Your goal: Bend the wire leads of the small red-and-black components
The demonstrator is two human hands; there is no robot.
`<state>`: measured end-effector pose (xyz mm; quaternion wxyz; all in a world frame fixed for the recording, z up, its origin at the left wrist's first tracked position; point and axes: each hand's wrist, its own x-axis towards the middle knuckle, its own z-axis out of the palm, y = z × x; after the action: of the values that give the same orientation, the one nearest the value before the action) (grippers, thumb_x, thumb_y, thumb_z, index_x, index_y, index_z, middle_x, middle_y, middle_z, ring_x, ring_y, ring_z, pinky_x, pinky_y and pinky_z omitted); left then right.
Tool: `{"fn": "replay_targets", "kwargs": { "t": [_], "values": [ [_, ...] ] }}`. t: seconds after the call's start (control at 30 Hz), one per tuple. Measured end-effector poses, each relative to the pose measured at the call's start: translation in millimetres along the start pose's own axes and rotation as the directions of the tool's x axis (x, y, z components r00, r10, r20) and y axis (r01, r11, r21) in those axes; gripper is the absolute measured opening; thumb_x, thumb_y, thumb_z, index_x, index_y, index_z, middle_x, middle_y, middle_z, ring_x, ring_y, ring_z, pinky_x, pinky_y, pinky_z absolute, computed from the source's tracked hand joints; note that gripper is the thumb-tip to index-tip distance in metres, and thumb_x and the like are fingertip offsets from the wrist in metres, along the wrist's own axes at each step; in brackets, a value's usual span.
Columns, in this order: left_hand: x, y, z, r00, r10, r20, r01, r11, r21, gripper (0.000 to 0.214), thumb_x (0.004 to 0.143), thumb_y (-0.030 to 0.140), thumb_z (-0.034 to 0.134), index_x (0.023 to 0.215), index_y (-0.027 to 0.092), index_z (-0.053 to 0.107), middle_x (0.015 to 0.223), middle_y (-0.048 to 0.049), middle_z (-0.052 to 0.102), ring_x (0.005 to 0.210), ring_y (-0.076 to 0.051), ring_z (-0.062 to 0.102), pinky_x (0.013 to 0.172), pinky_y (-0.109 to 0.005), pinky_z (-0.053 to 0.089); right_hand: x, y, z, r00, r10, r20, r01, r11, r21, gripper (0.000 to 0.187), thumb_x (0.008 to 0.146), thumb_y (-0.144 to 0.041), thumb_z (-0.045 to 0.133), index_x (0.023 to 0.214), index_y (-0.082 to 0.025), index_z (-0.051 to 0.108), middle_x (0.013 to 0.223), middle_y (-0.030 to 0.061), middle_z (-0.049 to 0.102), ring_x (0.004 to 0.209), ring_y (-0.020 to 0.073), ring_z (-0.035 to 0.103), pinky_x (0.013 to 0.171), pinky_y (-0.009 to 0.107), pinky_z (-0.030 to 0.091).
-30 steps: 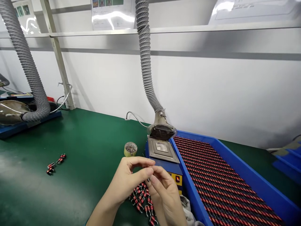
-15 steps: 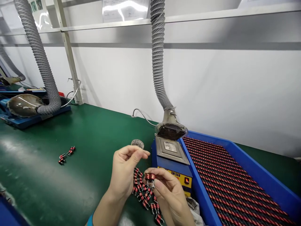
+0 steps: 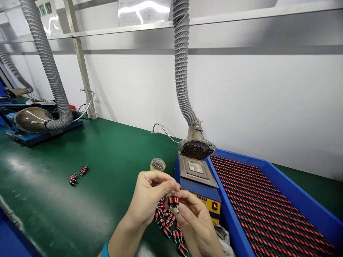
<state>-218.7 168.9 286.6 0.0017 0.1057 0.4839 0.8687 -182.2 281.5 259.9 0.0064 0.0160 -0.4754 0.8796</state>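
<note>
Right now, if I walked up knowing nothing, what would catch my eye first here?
Probably the two hands low in the middle: the left hand and right hand pinch a small red coil above a pile of red coils on the green table. To the right, a blue tray is packed with rows of them, and a grey ribbed hose hangs over a blue machine.

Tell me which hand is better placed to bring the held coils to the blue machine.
Right, probably. The right hand grips the red coils, and the blue machine stands on its side, just beyond it; the left hand only meets them at its fingertips.
</note>
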Motion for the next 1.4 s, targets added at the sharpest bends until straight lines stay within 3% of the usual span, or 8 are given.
{"fn": "replay_targets", "kwargs": {
  "t": [0.17, 0.37, 0.6, 0.8, 0.93, 1.03, 1.23, 1.4],
  "values": [
    [4, 7, -9.7, 0.971, 0.171, -0.168, -0.188, 0.978, -0.092, 0.013, 0.068, 0.034, 0.080, 0.066, 0.024, 0.073, 0.064, 0.0048, 0.071, 0.070, -0.007, 0.066, 0.080, -0.016, 0.051, 2, -5, 1, 0.998, 0.042, 0.049, -0.041, 0.999, -0.012, 0.025, 0.063, -0.037, 0.084, 0.078, -0.020, 0.075, 0.082, 0.0039, 0.069, 0.078, 0.0146, 0.062, 0.074, 0.021, 0.050],
    [1, 10, -14.9, 0.989, -0.013, 0.150, -0.025, 0.969, 0.248, 0.018, 0.069, 0.025, 0.080, 0.086, 0.021, 0.077, 0.085, -0.0024, 0.074, 0.085, -0.012, 0.063, 0.080, -0.019, 0.047, 1, -4, -1, 0.999, 0.023, 0.035, -0.024, 1.000, 0.013, 0.024, 0.065, -0.037, 0.083, 0.081, -0.021, 0.074, 0.083, 0.0056, 0.069, 0.080, 0.0181, 0.062, 0.076, 0.027, 0.052],
    [0, 2, -5.4, 0.991, -0.068, 0.115, 0.052, 0.989, 0.139, 0.012, 0.064, 0.023, 0.082, 0.068, 0.017, 0.073, 0.080, -0.0034, 0.072, 0.080, -0.013, 0.062, 0.072, -0.022, 0.046, 1, -2, -7, 0.999, 0.034, 0.007, -0.034, 0.999, 0.007, 0.025, 0.067, -0.036, 0.082, 0.084, -0.020, 0.073, 0.085, 0.0068, 0.069, 0.082, 0.0202, 0.063, 0.079, 0.031, 0.053],
    [4, 7, -13.5, 0.984, 0.106, 0.146, -0.130, 0.978, 0.163, 0.029, 0.063, 0.029, 0.083, 0.089, 0.020, 0.075, 0.092, -0.0043, 0.074, 0.097, -0.018, 0.063, 0.092, -0.028, 0.044, 3, -4, -8, 0.999, 0.046, 0.016, -0.046, 0.999, 0.009, 0.024, 0.069, -0.036, 0.080, 0.085, -0.020, 0.072, 0.085, 0.0076, 0.070, 0.081, 0.0204, 0.065, 0.076, 0.031, 0.055],
    [2, 12, -18.1, 0.918, -0.037, 0.394, -0.132, 0.910, 0.393, 0.061, 0.055, 0.028, 0.087, 0.112, 0.018, 0.068, 0.114, -0.0090, 0.068, 0.109, -0.025, 0.059, 0.097, -0.032, 0.044, 10, -4, -23, 0.997, 0.078, 0.015, -0.078, 0.997, 0.012, 0.029, 0.067, -0.034, 0.082, 0.090, -0.023, 0.069, 0.090, 0.0068, 0.070, 0.082, 0.0217, 0.067, 0.071, 0.030, 0.057],
    [0, 8, -13.6, 0.878, 0.012, 0.478, -0.261, 0.850, 0.458, 0.051, 0.062, 0.023, 0.082, 0.109, 0.011, 0.069, 0.109, -0.0124, 0.068, 0.101, -0.024, 0.063, 0.091, -0.031, 0.047, 17, -2, -39, 0.992, 0.110, 0.057, -0.110, 0.994, -0.007, 0.028, 0.068, -0.034, 0.081, 0.090, -0.026, 0.065, 0.087, 0.0045, 0.069, 0.073, 0.0215, 0.067, 0.065, 0.032, 0.059],
    [2, 7, -13.4, 0.900, 0.133, 0.415, -0.332, 0.826, 0.455, 0.029, 0.067, 0.020, 0.079, 0.092, 0.010, 0.071, 0.095, -0.0096, 0.068, 0.089, -0.018, 0.062, 0.082, -0.026, 0.050, 15, -6, -40, 0.992, 0.084, 0.095, -0.078, 0.995, -0.068, 0.032, 0.076, -0.038, 0.074, 0.104, -0.030, 0.059, 0.101, 0.0043, 0.067, 0.081, 0.0188, 0.067, 0.071, 0.030, 0.058],
    [13, -11, -81.6, 0.989, 0.006, 0.148, -0.125, 0.572, 0.810, 0.028, 0.067, 0.027, 0.079, 0.092, 0.018, 0.071, 0.096, -0.0029, 0.063, 0.089, -0.014, 0.060, 0.086, -0.024, 0.046, 11, -21, -32, 0.988, -0.154, 0.013, 0.154, 0.975, -0.157, 0.023, 0.079, -0.041, 0.070, 0.097, -0.027, 0.063, 0.107, 0.0037, 0.065, 0.088, 0.0182, 0.065, 0.075, 0.024, 0.056]
  ]
}}
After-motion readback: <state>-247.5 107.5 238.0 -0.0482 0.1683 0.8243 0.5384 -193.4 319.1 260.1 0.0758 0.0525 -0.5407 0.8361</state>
